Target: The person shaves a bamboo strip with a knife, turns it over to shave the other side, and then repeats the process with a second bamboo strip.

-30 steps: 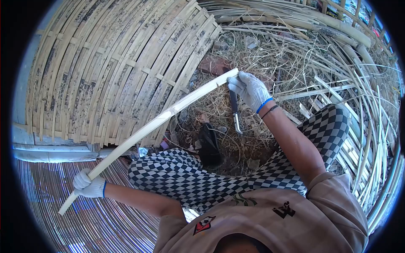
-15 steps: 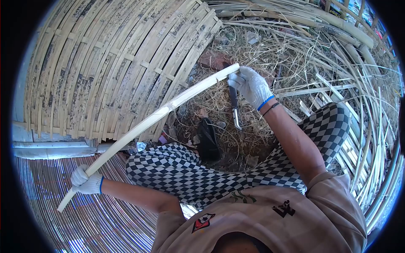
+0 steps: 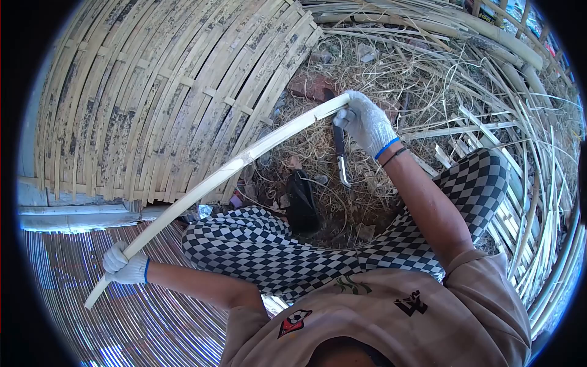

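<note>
Dirt ground (image 3: 380,215) carries shavings (image 3: 373,70), a brick (image 3: 310,87) at twelve o'clock, a knife (image 3: 340,151) at two, bamboo strips (image 3: 531,156) at three.

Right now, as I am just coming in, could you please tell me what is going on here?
A person sitting with bent legs holds one long, pale strip in two gloved hands. The left hand grips it near its lower end, and the right hand has the other end. The strip slants in front of the person, partly across a woven panel. A knife-like tool lies on the littered ground near the right hand, not held.
</note>
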